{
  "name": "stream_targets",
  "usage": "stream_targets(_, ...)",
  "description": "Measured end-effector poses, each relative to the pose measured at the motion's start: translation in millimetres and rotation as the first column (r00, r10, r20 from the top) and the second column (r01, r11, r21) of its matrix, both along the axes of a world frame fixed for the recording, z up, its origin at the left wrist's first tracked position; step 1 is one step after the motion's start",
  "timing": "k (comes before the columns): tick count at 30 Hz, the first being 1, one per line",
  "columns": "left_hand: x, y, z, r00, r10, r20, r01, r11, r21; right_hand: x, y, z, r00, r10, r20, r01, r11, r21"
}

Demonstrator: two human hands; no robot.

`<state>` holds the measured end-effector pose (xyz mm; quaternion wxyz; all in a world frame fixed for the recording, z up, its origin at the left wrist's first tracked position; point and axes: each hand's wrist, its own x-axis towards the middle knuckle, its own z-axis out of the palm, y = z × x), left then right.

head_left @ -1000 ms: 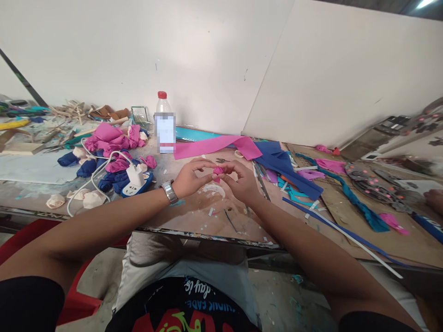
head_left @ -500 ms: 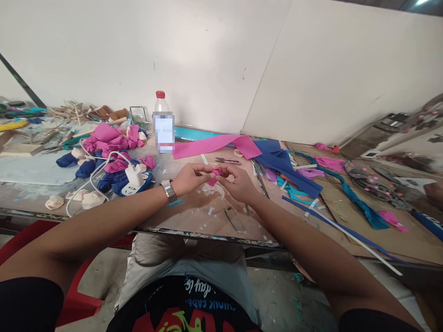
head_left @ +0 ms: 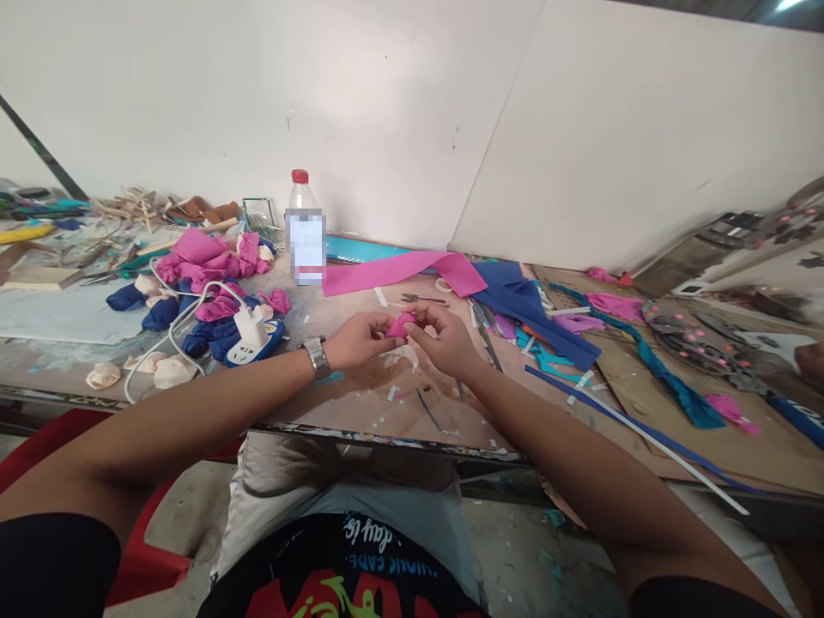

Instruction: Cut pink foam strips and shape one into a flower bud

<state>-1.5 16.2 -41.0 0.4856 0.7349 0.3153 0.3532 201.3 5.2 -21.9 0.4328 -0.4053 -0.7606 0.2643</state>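
Note:
A small crumpled pink paper piece (head_left: 402, 324) is held between both hands above the table (head_left: 360, 403). My left hand (head_left: 364, 336), with a metal watch at its wrist, pinches its left and lower side. My right hand (head_left: 441, 336) grips its upper right side between thumb and fingers. Just behind the hands lie small scissors (head_left: 423, 299) and a ring of tape (head_left: 442, 285). A long pink strip (head_left: 405, 271) stretches across the table behind them, with dark blue sheets (head_left: 515, 300) to its right.
Pink, blue and cream paper bundles (head_left: 202, 257) and a power strip (head_left: 254, 348) with white cables lie at left. A red-capped bottle (head_left: 301, 193) stands behind. At right are a white stick (head_left: 669, 455), teal cloth (head_left: 663, 378) and a person's hand (head_left: 809, 359).
The pink piece has turned in the fingers, so more of its smooth lower part shows toward the left. My left hand has shifted slightly, its fingers lower around the piece.

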Motion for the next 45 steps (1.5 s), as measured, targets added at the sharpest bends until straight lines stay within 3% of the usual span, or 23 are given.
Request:
stream_targets(15,0.7,0.3,-2.1,0.993,-0.117,-0.019,0.115,0.989,-0.098,2.3,-0.1,3.6,0.997,-0.004,0.076,0.004,1.0,0.01)
stream_targets(25,-0.7,1.9,-1.9,0.986,-0.166,-0.025,0.16,0.972,-0.17,3.4,3.9,4.8,0.998,0.013,-0.062,-0.017,0.998,-0.065)
stream_targets(30,-2.6,1.5,2.2,0.985,-0.167,-0.045,0.163,0.982,-0.091,5.0,5.6,3.3,0.995,0.003,-0.105,-0.015,0.994,-0.109)
stream_targets(33,-3.5,-0.9,9.4,0.979,-0.201,0.046,0.203,0.978,-0.046,5.0,4.9,3.5,0.996,0.012,-0.09,-0.02,0.995,-0.094)
stream_targets(36,-2.4,-2.8,12.7,0.966,-0.225,0.126,0.237,0.967,-0.091,4.1,3.3,4.6,0.997,0.025,-0.066,-0.031,0.996,-0.082)
stream_targets(45,0.5,-0.6,1.9,0.966,-0.248,0.075,0.255,0.962,-0.099,3.5,0.4,7.6,0.999,0.046,-0.015,-0.047,0.997,-0.065)
